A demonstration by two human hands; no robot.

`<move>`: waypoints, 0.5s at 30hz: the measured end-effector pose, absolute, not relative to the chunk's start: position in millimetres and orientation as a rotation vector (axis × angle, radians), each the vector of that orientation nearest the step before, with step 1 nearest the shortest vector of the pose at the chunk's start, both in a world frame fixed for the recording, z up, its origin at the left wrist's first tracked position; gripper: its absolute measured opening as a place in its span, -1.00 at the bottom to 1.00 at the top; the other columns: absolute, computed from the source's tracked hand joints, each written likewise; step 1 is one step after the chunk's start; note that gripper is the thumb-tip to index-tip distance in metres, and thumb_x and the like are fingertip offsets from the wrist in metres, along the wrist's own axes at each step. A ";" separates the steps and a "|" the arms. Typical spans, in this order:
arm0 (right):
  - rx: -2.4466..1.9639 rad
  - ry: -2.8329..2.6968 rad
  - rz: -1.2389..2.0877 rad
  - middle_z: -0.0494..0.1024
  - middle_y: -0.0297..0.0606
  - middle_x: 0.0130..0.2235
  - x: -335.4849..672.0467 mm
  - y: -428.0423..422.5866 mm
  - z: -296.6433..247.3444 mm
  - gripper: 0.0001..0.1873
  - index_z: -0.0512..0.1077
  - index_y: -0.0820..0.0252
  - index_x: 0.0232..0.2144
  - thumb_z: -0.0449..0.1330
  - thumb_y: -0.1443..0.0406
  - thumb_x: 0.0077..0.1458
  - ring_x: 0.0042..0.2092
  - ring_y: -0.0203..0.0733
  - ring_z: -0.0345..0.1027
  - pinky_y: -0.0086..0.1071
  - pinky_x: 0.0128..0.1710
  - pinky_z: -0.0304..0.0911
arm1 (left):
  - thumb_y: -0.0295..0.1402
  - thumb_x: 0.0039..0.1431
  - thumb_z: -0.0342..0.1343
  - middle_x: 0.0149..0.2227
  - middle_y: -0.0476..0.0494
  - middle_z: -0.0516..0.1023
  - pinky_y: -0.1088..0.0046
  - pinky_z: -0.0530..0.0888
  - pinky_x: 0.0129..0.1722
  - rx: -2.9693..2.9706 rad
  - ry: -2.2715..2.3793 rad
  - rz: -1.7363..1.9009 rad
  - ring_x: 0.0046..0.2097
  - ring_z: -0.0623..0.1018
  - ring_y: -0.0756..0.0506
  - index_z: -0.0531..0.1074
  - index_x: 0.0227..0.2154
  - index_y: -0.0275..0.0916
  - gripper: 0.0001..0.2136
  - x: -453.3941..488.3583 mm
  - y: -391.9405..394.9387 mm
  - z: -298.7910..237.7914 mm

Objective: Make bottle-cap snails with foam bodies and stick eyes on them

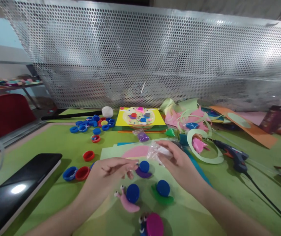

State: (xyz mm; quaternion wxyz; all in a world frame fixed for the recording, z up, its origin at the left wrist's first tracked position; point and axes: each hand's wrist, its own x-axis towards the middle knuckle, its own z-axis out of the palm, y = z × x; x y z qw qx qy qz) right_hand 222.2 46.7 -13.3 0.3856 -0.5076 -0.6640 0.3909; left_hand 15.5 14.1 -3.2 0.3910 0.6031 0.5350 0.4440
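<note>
My left hand (112, 168) is closed in a pinch beside the head end of a snail with a purple clay body (144, 174) and a blue bottle-cap shell (144, 166). Whatever sits in its fingertips is too small to make out. A clear plastic packet (153, 151) with something white inside is held by my right hand (178, 160). Below the hands lie a pink snail (128, 204) with eye stalks and a blue cap, and a green snail (163, 196) with a blue cap. Nearest me is a magenta-capped snail (154, 224) with a dark blue body.
Blue caps (83, 127) pile at the back left; red caps (88, 155) lie nearer. A black phone (20, 190) is at left. A yellow card (121, 118) with a snail craft stands behind. Paper scraps (177, 119) and a glue gun (236, 157) are at right, before a perforated metal panel (140, 55).
</note>
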 end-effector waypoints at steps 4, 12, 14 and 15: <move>-1.255 -1.773 1.063 0.46 -0.27 -0.13 219.9 42.3 -11.0 -0.71 0.33 0.06 -0.09 0.07 0.24 0.09 -0.26 -0.24 0.37 -0.39 -0.34 0.29 | -0.30 -0.02 0.17 -0.49 -0.01 0.61 0.50 0.48 -0.48 1.534 1.377 1.146 -0.45 0.53 -0.05 0.59 -0.50 -0.11 -0.90 14.6 17.6 -1.1; -1.118 -1.959 1.132 0.48 -0.31 -0.31 212.2 33.6 -8.1 -0.80 0.38 0.12 -0.23 0.06 0.20 0.11 -0.40 -0.29 0.28 -0.46 -0.46 0.16 | -0.30 -0.03 0.18 -0.38 0.01 0.63 0.43 0.45 -0.37 1.713 1.470 1.157 -0.33 0.55 -0.10 0.49 -0.22 -0.07 -0.75 18.3 10.3 -6.6; -1.124 -2.011 1.116 0.40 -0.36 -0.44 211.5 30.9 -10.0 -0.84 0.36 0.13 -0.37 0.04 0.19 0.13 -0.44 -0.31 0.20 -0.47 -0.50 0.09 | -0.30 -0.01 0.16 -0.39 0.02 0.63 0.43 0.43 -0.38 1.730 1.462 1.105 -0.34 0.54 -0.09 0.40 -0.06 -0.07 -0.62 18.6 9.9 -7.7; -1.128 -2.044 1.102 0.35 -0.39 -0.49 211.3 29.6 -10.7 -0.82 0.33 0.13 -0.43 0.03 0.19 0.14 -0.47 -0.32 0.15 -0.47 -0.52 0.05 | -0.31 -0.01 0.16 -0.41 0.03 0.63 0.44 0.42 -0.38 1.734 1.461 1.081 -0.34 0.54 -0.09 0.35 0.00 -0.07 -0.56 19.1 9.7 -8.1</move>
